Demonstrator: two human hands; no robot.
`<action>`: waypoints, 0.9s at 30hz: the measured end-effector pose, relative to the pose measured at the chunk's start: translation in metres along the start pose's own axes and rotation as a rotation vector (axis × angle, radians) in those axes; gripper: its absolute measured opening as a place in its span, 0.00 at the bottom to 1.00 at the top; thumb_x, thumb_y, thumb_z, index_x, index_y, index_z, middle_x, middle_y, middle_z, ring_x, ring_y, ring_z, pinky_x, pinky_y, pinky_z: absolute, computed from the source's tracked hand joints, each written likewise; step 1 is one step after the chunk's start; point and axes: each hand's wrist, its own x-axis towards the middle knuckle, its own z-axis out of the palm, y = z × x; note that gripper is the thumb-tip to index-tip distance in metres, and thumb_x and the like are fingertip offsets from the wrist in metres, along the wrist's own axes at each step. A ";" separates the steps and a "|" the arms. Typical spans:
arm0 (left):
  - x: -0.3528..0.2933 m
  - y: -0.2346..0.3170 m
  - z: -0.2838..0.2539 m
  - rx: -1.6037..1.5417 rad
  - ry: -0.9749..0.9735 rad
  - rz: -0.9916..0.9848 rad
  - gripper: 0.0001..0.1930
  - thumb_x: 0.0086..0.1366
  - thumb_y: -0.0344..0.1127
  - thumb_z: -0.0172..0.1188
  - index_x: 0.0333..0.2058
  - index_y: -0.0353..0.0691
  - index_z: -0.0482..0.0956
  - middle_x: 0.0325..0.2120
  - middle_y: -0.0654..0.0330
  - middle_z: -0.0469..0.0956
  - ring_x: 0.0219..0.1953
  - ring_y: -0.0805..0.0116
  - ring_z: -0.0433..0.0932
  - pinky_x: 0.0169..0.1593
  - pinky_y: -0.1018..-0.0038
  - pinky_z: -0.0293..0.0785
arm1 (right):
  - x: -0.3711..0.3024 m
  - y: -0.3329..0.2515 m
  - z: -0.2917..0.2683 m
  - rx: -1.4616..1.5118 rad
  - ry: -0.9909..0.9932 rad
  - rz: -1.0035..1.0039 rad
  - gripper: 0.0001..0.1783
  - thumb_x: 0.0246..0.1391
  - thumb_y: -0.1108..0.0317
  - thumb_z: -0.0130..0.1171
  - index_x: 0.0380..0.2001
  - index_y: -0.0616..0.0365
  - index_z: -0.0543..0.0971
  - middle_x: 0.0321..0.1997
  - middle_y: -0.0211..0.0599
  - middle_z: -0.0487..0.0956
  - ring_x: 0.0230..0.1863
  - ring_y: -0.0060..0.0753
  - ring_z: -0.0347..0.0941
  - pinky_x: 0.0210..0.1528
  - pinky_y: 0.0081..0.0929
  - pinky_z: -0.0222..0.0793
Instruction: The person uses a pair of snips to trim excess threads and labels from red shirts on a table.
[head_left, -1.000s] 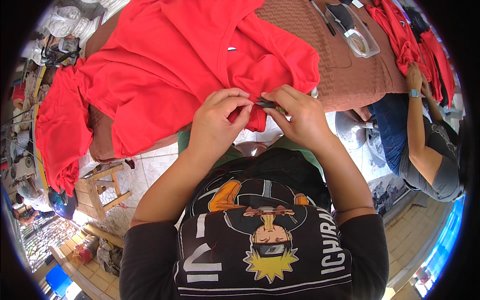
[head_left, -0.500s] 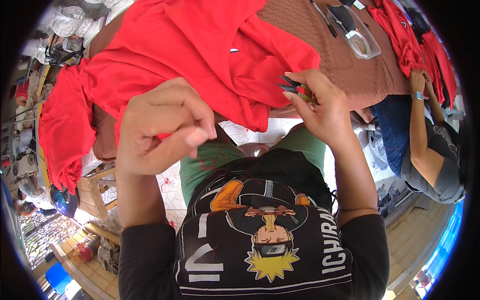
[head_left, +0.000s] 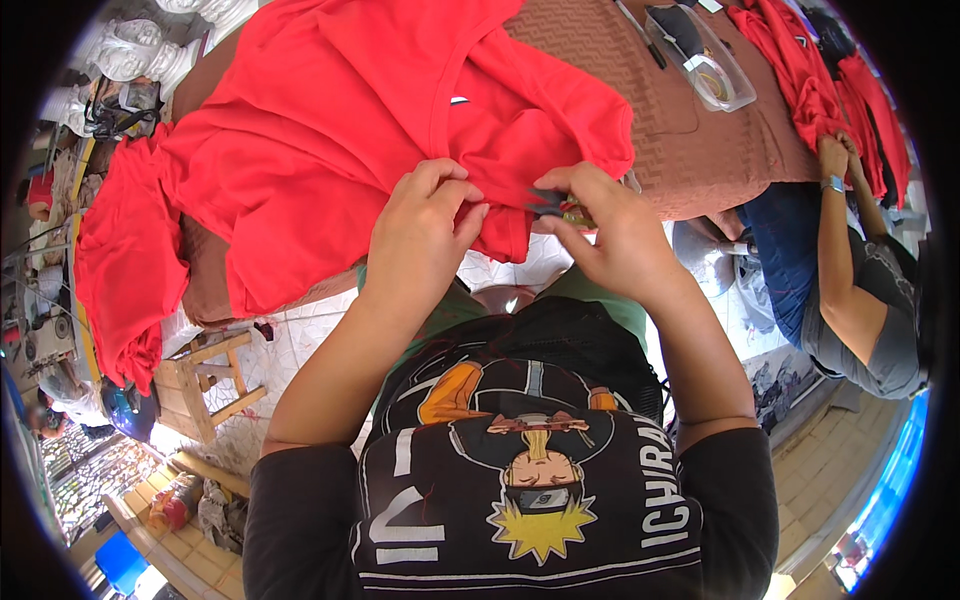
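A large red garment (head_left: 320,140) lies in folds over the near edge of the brown-covered table, with part of it hanging down. My left hand (head_left: 422,228) is at its near edge, thumb and fingertips drawn together in a pinch; whatever is between them is too small to tell. Just to the right, my right hand (head_left: 625,238) grips small thread snips (head_left: 545,203), whose dark blades point left toward the left fingertips, over the red cloth. The blades are blurred, and the fingers partly hide the handle.
A clear plastic tray (head_left: 735,98) with a roll of tape and a dark pouch rests on the brown cover (head_left: 690,165), beside a pen (head_left: 643,35). At right, a co-worker (head_left: 850,290) handles more red garments (head_left: 790,70). A wooden stool (head_left: 195,390) stands at left.
My left hand has moved right and forward from above my lap to the garment's edge. The right hand has brought the snips slightly left and nearer to me.
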 end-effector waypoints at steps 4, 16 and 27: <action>-0.002 -0.002 -0.001 -0.047 -0.015 -0.028 0.06 0.53 0.28 0.67 0.31 0.35 0.82 0.39 0.57 0.77 0.41 0.59 0.78 0.43 0.69 0.75 | 0.009 -0.006 0.005 0.113 0.069 -0.002 0.13 0.52 0.69 0.61 0.41 0.56 0.76 0.37 0.38 0.79 0.36 0.44 0.79 0.35 0.36 0.74; -0.006 -0.004 -0.015 -0.352 -0.149 -0.231 0.06 0.57 0.26 0.63 0.35 0.38 0.82 0.44 0.61 0.79 0.29 0.81 0.76 0.27 0.84 0.68 | 0.008 0.001 0.026 0.054 0.038 -0.088 0.12 0.51 0.70 0.60 0.40 0.56 0.77 0.35 0.37 0.79 0.36 0.44 0.78 0.34 0.36 0.73; -0.003 -0.002 -0.022 -0.247 -0.102 0.035 0.04 0.56 0.29 0.65 0.31 0.38 0.83 0.39 0.61 0.78 0.35 0.71 0.77 0.37 0.76 0.72 | 0.014 -0.003 0.032 -0.134 0.050 -0.152 0.10 0.52 0.70 0.59 0.39 0.56 0.77 0.32 0.36 0.78 0.32 0.43 0.77 0.31 0.35 0.73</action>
